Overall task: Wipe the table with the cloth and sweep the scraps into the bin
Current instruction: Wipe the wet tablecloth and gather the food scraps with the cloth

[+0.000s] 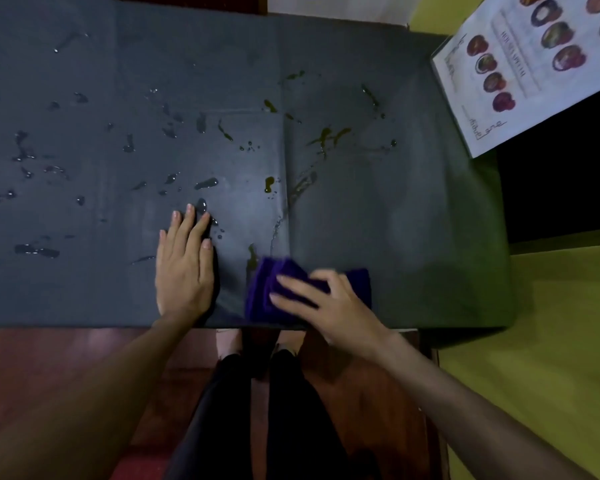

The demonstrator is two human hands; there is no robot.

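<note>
A: Right, the right hand is pressing the cloth flat near the table's near edge, fingers spread over it and curling a little round the folds.

B: And the left hand is lying flat just beside it, fingers straight, holding nothing. It is probably steadying the cover.

A: Most spills are sitting toward the left and far side, with yellowish smears near the middle. The person is likely better off sweeping from the far edge inward, in overlapping passes, keeping the cloth folded.

B: Room is looking good. The far right corner is carrying a menu, well apart from the cloth. No bin is showing.

A: The near edge is close, so drips may be running off there.
</note>
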